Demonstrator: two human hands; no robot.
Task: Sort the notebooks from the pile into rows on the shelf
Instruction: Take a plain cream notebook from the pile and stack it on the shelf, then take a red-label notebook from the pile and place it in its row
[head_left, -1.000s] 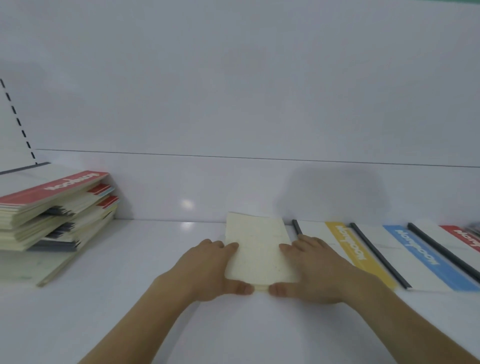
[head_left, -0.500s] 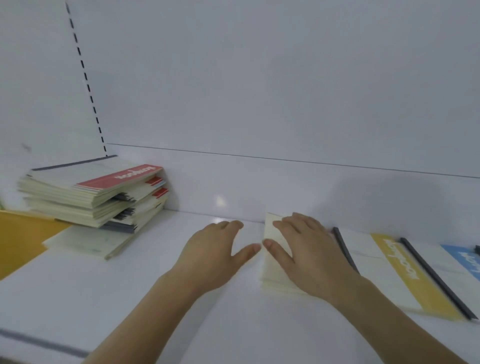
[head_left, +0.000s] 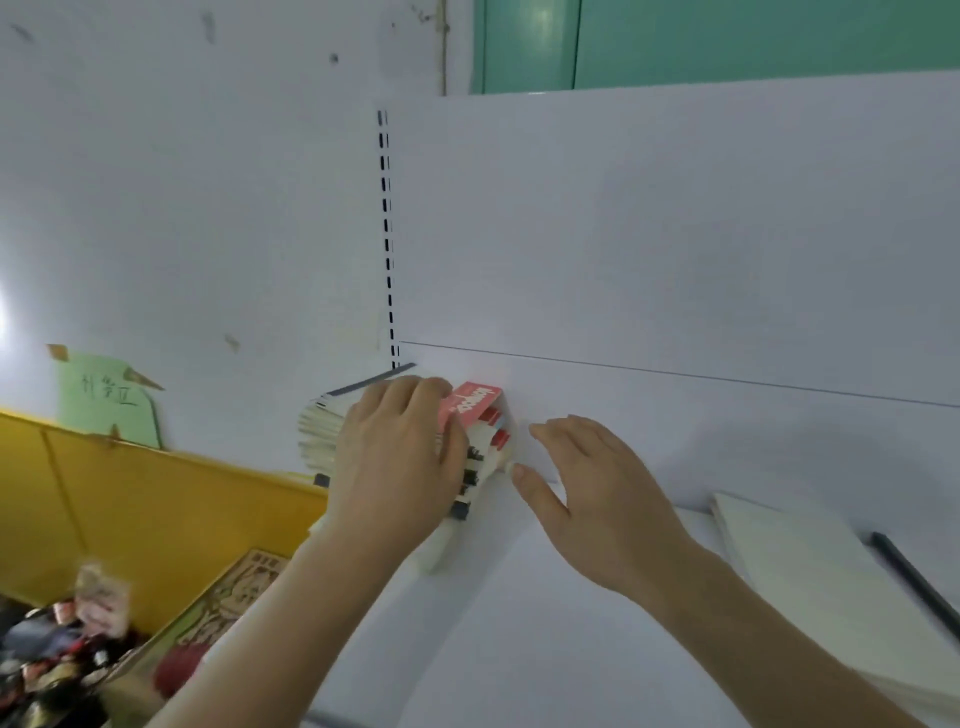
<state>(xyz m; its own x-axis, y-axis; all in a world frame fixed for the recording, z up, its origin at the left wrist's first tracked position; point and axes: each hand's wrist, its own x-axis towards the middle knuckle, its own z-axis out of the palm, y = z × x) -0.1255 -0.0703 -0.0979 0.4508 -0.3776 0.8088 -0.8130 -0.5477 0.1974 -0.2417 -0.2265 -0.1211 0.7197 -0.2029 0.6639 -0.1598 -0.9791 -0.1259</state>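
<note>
A pile of notebooks (head_left: 480, 415) with red-banded covers lies at the left end of the white shelf (head_left: 545, 623), against the back panel. My left hand (head_left: 400, 462) lies on top of the pile, fingers spread over the top red cover. My right hand (head_left: 592, 493) hovers just right of the pile, fingers straight, holding nothing. A cream notebook (head_left: 795, 566) lies flat on the shelf at the right, cover down, with a black spine (head_left: 914, 582) beside it.
A yellow bin (head_left: 130, 499) with mixed small goods stands left of the shelf. A green paper note (head_left: 104, 395) is taped to the wall above it. A slotted upright (head_left: 387, 234) marks the shelf's left end.
Both hands left the cream notebook and moved left to the pile. My left hand now rests on the pile's top. The view swung left.
</note>
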